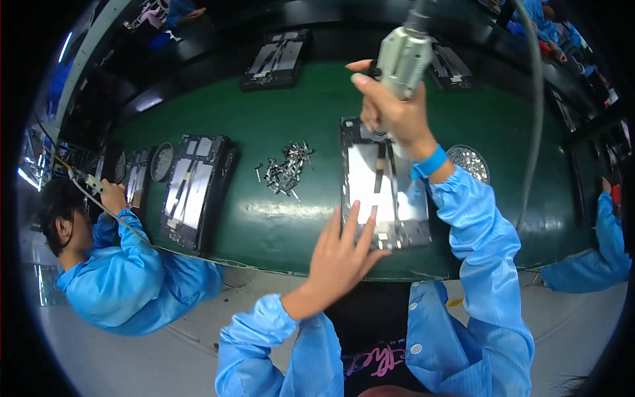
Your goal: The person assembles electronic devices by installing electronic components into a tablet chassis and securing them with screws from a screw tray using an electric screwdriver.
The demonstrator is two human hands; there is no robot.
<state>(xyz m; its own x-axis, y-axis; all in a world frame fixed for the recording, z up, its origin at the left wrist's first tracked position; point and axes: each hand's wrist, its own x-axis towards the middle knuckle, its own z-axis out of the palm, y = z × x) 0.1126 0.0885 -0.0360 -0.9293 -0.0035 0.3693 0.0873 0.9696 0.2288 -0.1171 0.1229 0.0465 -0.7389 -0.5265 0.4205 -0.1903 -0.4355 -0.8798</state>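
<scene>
My right hand (403,116) is closed around a pale grey electric screwdriver (402,63), held upright with its tip low over the upper part of an opened tablet-like device (361,173). Silver-white battery panels and a dark strip show inside that device's black frame. My left hand (338,257) lies with fingers spread on the device's lower left part and holds nothing. The screwdriver's tip is partly hidden by my hand, so contact with a screw cannot be made out. A blue band circles my right wrist.
Small dark and silver parts (288,171) lie heaped left of the device. A round dish of screws (468,164) sits to its right. Similar devices are stacked at left (192,182) and farther back (276,59). A cable (536,119) hangs at right. A co-worker (126,264) works at left.
</scene>
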